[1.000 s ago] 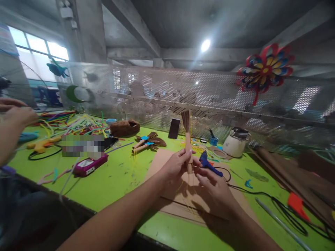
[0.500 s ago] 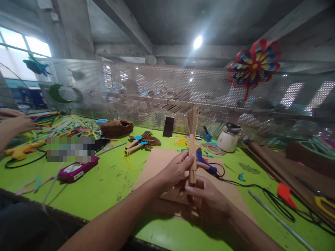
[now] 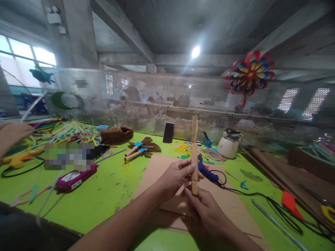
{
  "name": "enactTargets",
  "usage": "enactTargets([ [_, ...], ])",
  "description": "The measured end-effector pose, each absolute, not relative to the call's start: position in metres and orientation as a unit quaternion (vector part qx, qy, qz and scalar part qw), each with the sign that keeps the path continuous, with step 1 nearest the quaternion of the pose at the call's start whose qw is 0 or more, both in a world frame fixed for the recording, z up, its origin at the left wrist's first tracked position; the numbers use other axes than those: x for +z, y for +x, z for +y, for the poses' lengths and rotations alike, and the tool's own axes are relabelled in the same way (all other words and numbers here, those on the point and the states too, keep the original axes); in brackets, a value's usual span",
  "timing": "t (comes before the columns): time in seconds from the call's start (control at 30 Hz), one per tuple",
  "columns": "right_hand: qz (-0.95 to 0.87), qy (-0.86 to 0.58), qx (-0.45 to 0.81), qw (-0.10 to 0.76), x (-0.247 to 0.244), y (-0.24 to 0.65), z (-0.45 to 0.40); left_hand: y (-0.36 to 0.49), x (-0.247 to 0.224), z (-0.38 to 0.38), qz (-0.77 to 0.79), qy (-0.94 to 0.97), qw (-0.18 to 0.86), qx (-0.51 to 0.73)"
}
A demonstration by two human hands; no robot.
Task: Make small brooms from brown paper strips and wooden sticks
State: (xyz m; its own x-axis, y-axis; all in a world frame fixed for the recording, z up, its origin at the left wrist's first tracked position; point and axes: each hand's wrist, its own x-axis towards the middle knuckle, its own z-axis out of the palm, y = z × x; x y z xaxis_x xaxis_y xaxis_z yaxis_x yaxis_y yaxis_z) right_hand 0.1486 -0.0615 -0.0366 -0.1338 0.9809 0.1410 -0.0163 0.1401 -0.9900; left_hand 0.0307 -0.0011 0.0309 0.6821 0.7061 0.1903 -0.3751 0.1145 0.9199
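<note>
Upright over the brown cardboard sheet (image 3: 146, 179) stands a tan rolled-paper stick (image 3: 194, 157), with a yellow string along its narrow top. My left hand (image 3: 178, 176) is closed round its middle, thumb against the front. Lower down, the fingers of my right hand (image 3: 205, 205) pinch its bottom end; some of them are hidden. Just behind it lies a blue glue gun (image 3: 208, 172) with a black cord. Left of the cardboard are two similar tan sticks with brown fan-shaped tops and blue bands (image 3: 142, 146).
A white jug (image 3: 229, 144), a dark phone (image 3: 169, 133) and a brown pouch-like object (image 3: 116, 135) stand at the back. Scissors (image 3: 327, 209) and a metal rod (image 3: 277, 223) lie right. Another person's hand (image 3: 15, 134) is at far left, near a yellow glue gun (image 3: 22, 157).
The stick has turned in my hands: its fanned top, seen broad before, now appears narrow, almost edge-on. The other person's hand at left has moved, with a pale strip rising beside it.
</note>
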Motion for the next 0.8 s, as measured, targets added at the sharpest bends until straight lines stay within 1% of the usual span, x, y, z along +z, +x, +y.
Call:
enactTargets([
  [0.07,-0.589,-0.468,0.409,0.516,-0.041,0.152,-0.058,0.032,0.028,0.0,0.166,0.558,0.718,0.382],
  [0.13,-0.603,-0.507,0.34,0.513,-0.044,0.157,-0.055,0.034,0.025,0.002,0.185,0.559,0.705,0.395],
  [0.2,-0.611,-0.538,0.301,0.498,-0.046,0.162,-0.052,0.036,0.021,0.005,0.193,0.554,0.702,0.403],
  [0.3,-0.623,-0.55,0.278,0.482,-0.046,0.164,-0.051,0.038,0.018,0.009,0.188,0.535,0.717,0.404],
  [0.43,-0.626,-0.539,0.291,0.482,-0.038,0.159,-0.055,0.037,0.016,0.014,0.184,0.517,0.734,0.4],
  [0.6,-0.597,-0.541,0.32,0.499,-0.034,0.155,-0.057,0.033,0.018,0.018,0.201,0.522,0.712,0.425],
  [0.73,-0.561,-0.526,0.398,0.501,-0.038,0.155,-0.057,0.032,0.021,0.018,0.205,0.518,0.717,0.419],
  [0.8,-0.547,-0.525,0.415,0.503,-0.038,0.156,-0.058,0.032,0.021,0.017,0.203,0.518,0.719,0.415],
])
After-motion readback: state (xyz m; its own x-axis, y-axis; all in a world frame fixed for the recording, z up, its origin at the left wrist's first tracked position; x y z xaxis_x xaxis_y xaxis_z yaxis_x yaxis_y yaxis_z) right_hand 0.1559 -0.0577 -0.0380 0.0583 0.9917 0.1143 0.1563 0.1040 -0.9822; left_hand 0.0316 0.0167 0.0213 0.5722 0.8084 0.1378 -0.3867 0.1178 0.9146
